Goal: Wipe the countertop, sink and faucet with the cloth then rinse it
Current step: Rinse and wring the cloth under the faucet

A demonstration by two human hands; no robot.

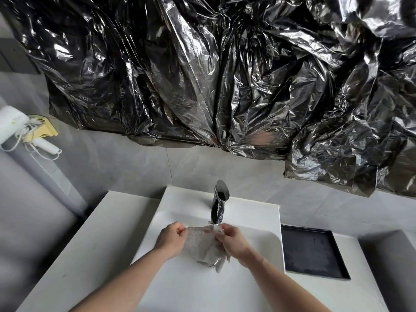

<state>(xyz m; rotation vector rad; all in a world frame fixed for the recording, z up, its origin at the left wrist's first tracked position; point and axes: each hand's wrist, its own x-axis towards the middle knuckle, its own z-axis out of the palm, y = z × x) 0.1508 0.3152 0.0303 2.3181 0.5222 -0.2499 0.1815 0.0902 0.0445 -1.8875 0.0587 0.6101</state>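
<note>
No readable writing, brand marks or labels anywhere in view.

Both hands are over the white sink [258, 224], directly below the faucet [218, 202]. Left hand [171, 240] pinches the left edge of the cloth [201, 245], fingers curled around it. Right hand [231, 240] grips the right edge, fingers curled, with a bunch of fabric hanging below the palm. The cloth is stretched between the two hands, thin, pale, dotted or perforated texture, looks wet and partly translucent. Its top edge sits right at the faucet outlet; whether water is running I can't tell clearly.

Faucet: chrome, glossy, single tall body with a flat slanted top, mounted at the back centre of the basin.

Sink: smooth white rectangular basin with rounded inner corners, wide flat rim. Open basin surface in front of the hands. White countertop [74, 255] runs along the left side, smooth with a few faint marks. On the right, just beside the basin rim, a black square tray [313, 253], matte and dusty, is set into the counter.

Back wall is grey tile [139, 167]. Crinkled glossy black plastic sheeting [202, 75] covers the area above it. A white hair dryer [13, 124] hangs in a yellow holder [46, 129] on the left wall, cord coiled.
</note>
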